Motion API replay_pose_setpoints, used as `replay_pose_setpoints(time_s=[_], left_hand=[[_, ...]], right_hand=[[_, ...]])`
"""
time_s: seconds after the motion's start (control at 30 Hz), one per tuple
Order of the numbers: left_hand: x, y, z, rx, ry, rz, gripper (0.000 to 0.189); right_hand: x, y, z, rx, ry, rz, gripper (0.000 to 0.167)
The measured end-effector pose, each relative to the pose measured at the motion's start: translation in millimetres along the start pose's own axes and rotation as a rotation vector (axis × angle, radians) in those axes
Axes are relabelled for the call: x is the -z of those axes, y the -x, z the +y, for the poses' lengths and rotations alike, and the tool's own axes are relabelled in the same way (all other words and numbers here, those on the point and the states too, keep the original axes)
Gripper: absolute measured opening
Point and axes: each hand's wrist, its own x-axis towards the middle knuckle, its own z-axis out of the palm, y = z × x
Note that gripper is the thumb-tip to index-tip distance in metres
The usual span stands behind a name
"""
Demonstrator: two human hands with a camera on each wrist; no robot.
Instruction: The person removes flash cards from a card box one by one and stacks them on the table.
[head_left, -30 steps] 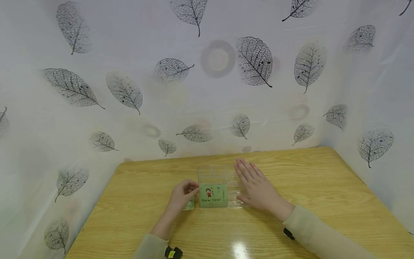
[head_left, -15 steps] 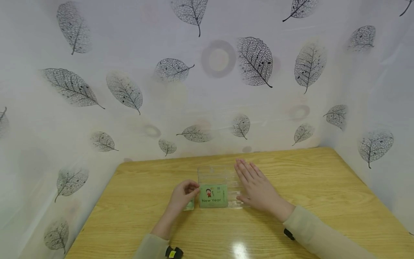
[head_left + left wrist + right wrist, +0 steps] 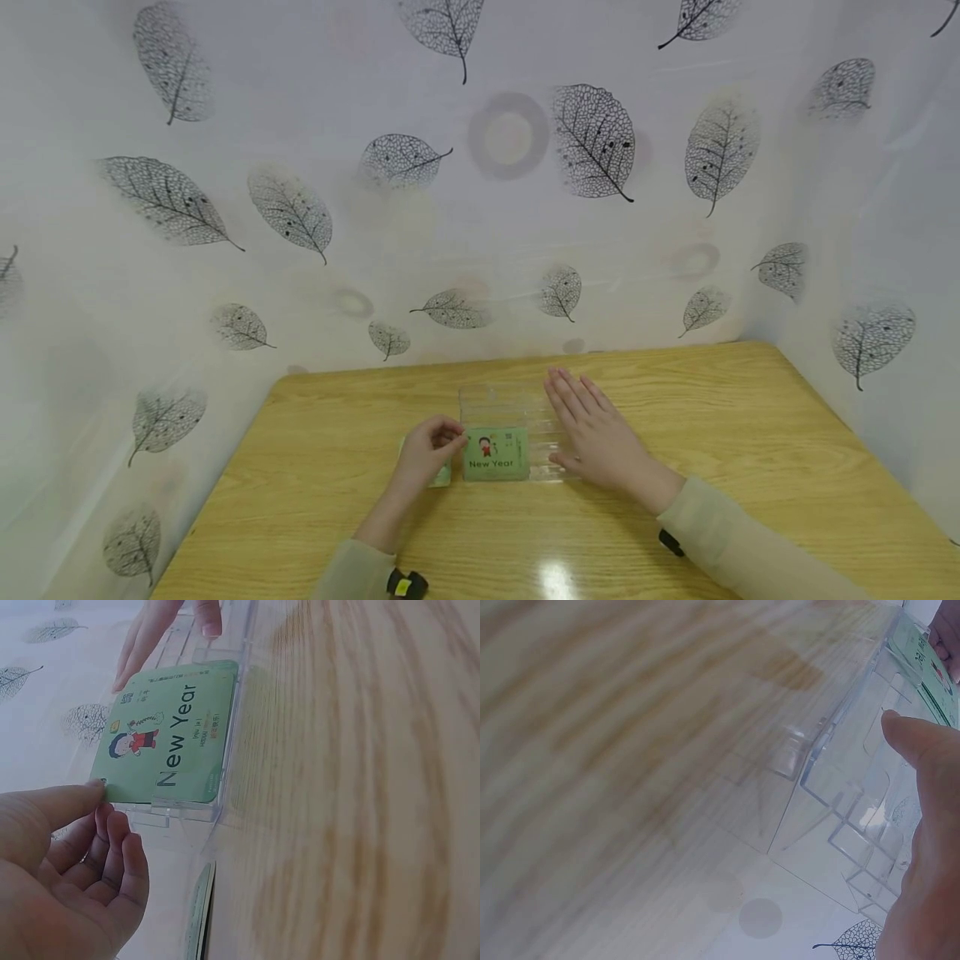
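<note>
A green card printed "New Year", with a small cartoon figure, lies in a clear plastic holder on the table. My left hand pinches the card's far left corner between thumb and fingers, as the left wrist view shows; the other fingers curl loosely below. On the holder's right part rests my right hand, fingers straight and close together, thumb touching or just above the plastic. Under and beside my left hand lies a stack of green cards, partly hidden in the head view.
The wooden table ends at a pale curtain with leaf prints, which hangs behind it and along both sides. Slots and raised ribs run across the clear holder.
My left fingertips have shifted very slightly to the right at the card's corner, showing a bit more of the stack. The right hand and the holder have stayed in place.
</note>
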Motion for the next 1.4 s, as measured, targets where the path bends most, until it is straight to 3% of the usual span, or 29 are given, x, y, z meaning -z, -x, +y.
replay_pose_setpoints(time_s=[1.0, 1.4], left_hand=[[-0.9, -1.5, -0.5, 0.03, -0.003, 0.013, 0.008], [0.9, -0.2, -0.5, 0.004, -0.001, 0.009, 0.009]], right_hand=[[1.7, -0.6, 0.2, -0.003, 0.004, -0.015, 0.112], [0.2, -0.8, 0.6, 0.0, -0.01, -0.011, 0.113]])
